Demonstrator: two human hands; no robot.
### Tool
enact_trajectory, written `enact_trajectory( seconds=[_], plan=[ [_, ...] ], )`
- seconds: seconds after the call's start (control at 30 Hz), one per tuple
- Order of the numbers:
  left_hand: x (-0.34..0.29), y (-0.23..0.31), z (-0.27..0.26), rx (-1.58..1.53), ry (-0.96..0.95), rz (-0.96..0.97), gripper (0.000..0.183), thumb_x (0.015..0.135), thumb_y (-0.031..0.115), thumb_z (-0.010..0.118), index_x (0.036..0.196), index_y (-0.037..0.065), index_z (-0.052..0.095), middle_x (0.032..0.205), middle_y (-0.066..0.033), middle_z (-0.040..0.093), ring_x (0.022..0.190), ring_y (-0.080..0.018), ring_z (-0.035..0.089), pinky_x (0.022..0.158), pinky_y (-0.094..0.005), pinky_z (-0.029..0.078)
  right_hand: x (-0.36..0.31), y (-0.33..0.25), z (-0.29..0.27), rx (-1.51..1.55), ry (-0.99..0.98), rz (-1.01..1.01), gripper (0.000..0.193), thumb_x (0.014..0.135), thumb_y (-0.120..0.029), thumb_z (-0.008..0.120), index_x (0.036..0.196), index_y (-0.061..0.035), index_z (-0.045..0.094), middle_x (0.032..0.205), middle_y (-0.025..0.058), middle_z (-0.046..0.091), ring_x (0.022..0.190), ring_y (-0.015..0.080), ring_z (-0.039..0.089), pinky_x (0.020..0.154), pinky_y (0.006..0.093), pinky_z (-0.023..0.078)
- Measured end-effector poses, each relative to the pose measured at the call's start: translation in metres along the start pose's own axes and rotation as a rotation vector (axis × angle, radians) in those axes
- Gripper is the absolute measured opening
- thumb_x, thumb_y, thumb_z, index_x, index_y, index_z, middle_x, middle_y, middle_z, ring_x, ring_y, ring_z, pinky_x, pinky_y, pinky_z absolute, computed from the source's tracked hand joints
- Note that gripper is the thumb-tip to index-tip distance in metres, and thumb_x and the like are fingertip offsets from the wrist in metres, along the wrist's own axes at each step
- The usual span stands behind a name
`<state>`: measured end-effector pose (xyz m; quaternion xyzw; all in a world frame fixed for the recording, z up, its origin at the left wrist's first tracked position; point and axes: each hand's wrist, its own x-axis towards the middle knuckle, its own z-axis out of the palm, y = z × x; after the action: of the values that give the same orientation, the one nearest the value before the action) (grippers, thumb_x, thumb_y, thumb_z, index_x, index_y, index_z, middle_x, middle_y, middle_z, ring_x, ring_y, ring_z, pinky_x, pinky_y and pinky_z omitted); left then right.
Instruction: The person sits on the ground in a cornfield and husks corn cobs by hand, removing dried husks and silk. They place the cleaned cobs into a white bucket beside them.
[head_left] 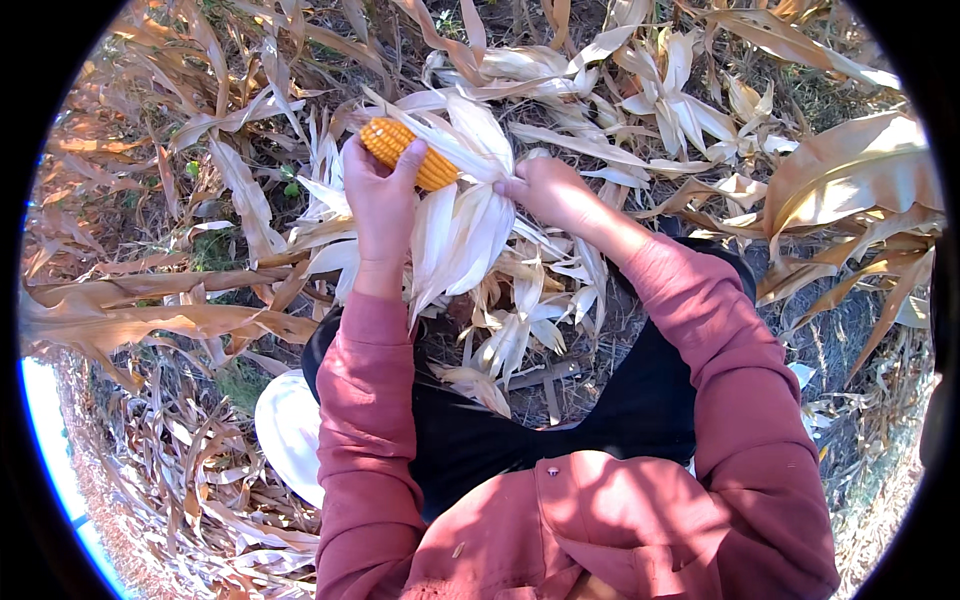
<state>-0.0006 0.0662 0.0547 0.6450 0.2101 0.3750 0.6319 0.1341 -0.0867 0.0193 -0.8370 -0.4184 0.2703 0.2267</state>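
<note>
Left hand [382, 197] is clasping the golden, cylindrical corn cob [432, 167], axis running ten-to-four o'clock; right hand [550, 190], farther off, is pinching white, papery husks [470, 222] toward four.

Dappled sunlight outdoors — dry tan leaves [170, 324] litter greyish soil [815, 345], bright sky [45, 415] at left.

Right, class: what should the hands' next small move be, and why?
Probably twist the corn cob free: the left hand grips its bare yellow end, while the right hand pinches the peeled-back husk where its leaves gather.
</note>
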Motion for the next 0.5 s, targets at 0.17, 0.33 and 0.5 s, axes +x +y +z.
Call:
enact_trajectory(
  seconds=[0.17, 0.33, 0.5],
  plan=[
    [0.022, 0.011, -0.075, -0.352, 0.4, -0.152, 0.03, 0.086, 0.012, 0.063, 0.105, -0.001, 0.045, 0.098, -0.0107, 0.056, 0.088, -0.0183, 0.059, 0.08, -0.0299, 0.051, 0.022, 0.05, -0.064, 0.032, 0.442, 0.217, 0.047, 0.088, -0.043, 0.052, 0.079, 0.0027, 0.06, 0.071, 0.0159, 0.061, 0.069, 0.0291, 0.059, 0.067, 0.0403, 0.045],
    [0.005, -0.016, -0.092, -0.765, 0.294, -0.43, 0.029, 0.091, 0.021, 0.054, 0.108, -0.001, 0.046, 0.107, -0.0183, 0.056, 0.1, -0.0325, 0.059, 0.087, -0.0452, 0.05, 0.046, 0.096, -0.089, 1.536, 0.825, 0.46, 0.015, 0.093, -0.015, 0.045, 0.093, -0.001, 0.051, 0.076, 0.0057, 0.053, 0.063, 0.015, 0.051, 0.059, 0.0274, 0.046],
    [-0.025, -0.045, -0.02, -0.601, 0.222, -0.71, 0.025, 0.089, 0.016, 0.057, 0.106, -0.001, 0.048, 0.099, -0.0121, 0.059, 0.086, -0.0241, 0.062, 0.08, -0.0394, 0.052, 0.06, 0.038, -0.043, 1.188, 0.404, 0.322, 0.025, 0.096, -0.018, 0.039, 0.104, 0.0044, 0.047, 0.091, 0.0122, 0.057, 0.07, 0.0178, 0.058, 0.068, 0.0335, 0.051]
  ],
)
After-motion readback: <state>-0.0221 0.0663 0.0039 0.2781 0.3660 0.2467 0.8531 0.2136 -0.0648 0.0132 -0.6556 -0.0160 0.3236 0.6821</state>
